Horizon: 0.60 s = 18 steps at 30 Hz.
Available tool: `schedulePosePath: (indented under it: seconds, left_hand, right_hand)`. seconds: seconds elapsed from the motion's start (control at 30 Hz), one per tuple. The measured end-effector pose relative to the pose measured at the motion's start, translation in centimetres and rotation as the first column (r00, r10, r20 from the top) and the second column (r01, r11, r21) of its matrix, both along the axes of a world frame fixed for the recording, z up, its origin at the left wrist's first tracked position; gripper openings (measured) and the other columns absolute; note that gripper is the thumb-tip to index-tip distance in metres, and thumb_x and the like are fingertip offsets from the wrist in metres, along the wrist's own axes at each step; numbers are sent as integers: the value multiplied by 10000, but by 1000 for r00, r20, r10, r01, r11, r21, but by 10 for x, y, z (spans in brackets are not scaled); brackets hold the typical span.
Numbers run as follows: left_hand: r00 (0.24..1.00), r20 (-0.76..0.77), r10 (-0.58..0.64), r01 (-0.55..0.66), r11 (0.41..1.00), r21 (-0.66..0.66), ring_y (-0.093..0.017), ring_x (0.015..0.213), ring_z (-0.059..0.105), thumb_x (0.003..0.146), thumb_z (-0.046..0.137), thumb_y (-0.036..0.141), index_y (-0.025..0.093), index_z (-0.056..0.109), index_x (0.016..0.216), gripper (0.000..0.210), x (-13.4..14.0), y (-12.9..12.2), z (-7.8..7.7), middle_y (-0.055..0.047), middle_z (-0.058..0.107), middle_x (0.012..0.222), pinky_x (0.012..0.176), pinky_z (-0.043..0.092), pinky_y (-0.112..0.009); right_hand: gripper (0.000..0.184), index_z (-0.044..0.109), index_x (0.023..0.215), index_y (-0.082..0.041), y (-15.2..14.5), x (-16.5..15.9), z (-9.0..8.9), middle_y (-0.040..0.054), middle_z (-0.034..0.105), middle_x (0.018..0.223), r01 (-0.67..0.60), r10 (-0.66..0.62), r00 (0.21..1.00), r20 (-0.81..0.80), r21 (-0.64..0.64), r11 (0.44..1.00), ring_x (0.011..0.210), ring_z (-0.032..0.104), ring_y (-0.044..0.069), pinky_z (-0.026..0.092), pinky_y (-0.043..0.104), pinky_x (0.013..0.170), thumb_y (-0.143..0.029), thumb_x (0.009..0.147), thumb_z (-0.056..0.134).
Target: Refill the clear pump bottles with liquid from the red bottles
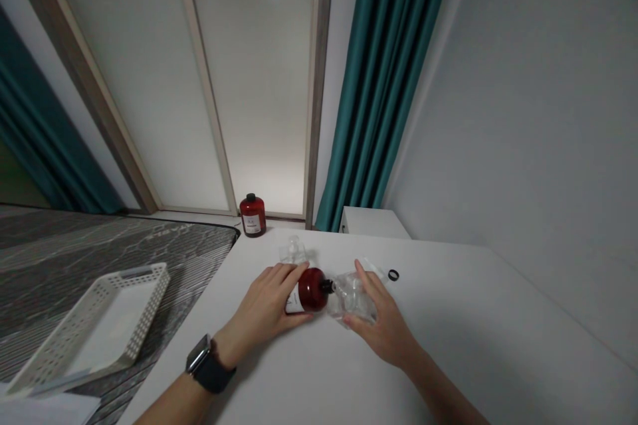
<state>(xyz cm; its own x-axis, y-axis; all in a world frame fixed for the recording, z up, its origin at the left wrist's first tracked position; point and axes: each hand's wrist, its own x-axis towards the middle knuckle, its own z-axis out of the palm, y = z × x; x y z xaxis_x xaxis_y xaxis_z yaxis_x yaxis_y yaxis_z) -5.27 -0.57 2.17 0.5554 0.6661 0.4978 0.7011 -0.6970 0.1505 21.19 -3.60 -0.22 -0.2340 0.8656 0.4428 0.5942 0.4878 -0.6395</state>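
Note:
My left hand (274, 299) is wrapped round a dark red bottle (313, 290) with a white label, tilted onto its side above the white table. Its black neck points right and meets a clear, crinkled plastic container (349, 295); whether the neck is inside its mouth I cannot tell. My right hand (379, 319) grips that container, thumb and fingers on opposite sides. A small black ring-shaped piece (393, 275) lies just beyond the right fingers. Another clear object (294, 251) rests behind the red bottle, its exact kind unclear.
A second red bottle (253, 216) with a black cap stands upright at the table's far left corner. Left of the table (309, 372), a white perforated basket (144, 319) sits on a grey patterned surface. A white cabinet (373, 221) is behind the table.

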Motion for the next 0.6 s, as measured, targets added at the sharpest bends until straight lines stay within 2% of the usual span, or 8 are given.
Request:
schedulePosePath:
  seconds: [0.27, 0.6]
  left_hand:
    - [999, 35, -5, 5, 1000, -15, -307, 1035, 628, 801, 748, 489, 190, 410, 1420, 766, 2, -2, 1, -129, 643, 1207, 867, 523, -433]
    - [997, 69, 26, -25, 1000, -9, -317, 1037, 621, 801, 742, 492, 192, 422, 1396, 739, 5, -3, -4, -139, 640, 1213, 861, 520, -440]
  right_hand:
    - [806, 387, 1454, -236, 0, 1, 4, 138, 550, 1395, 38, -37, 999, -25, 13, 999, 1305, 542, 317, 468, 516, 1088, -190, 737, 753]
    - [870, 316, 1527, -247, 1, 6, 12, 145, 554, 1381, -6, -5, 997, 74, 142, 990, 1278, 556, 305, 490, 498, 1064, -209, 774, 751]
